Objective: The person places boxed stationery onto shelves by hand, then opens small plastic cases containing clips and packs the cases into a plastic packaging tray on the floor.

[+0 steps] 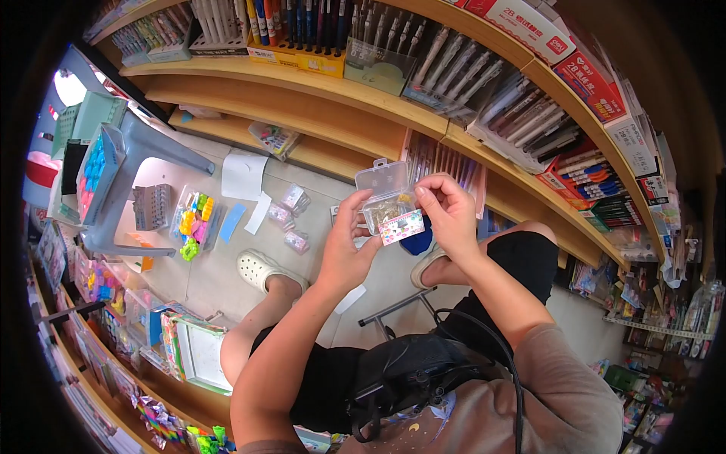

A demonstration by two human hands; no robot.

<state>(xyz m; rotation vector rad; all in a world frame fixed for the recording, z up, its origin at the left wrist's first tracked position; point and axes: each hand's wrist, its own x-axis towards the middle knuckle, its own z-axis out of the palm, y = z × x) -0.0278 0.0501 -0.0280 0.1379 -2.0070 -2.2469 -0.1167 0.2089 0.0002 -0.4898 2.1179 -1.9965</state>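
A small clear plastic box (389, 209) is held up in front of me, its hinged lid (376, 178) tipped up and back. Small golden pieces lie inside, and a label (401, 227) with colourful prints covers its front. My left hand (351, 240) grips the box from the left, thumb low and fingers along the side. At the right side of the box, my right hand (448, 214) has thumb and forefinger closed together at the edge near the lid. Small clear packs (296, 198) lie on the floor beyond my left hand.
Wooden shelves (318, 85) full of boxed pens curve across the front and right. On the floor are a tray of colourful toys (196, 221), white paper (243, 176) and a blue strip (232, 222). A grey plastic stool (151, 144) stands left; my shoe (261, 268) is below.
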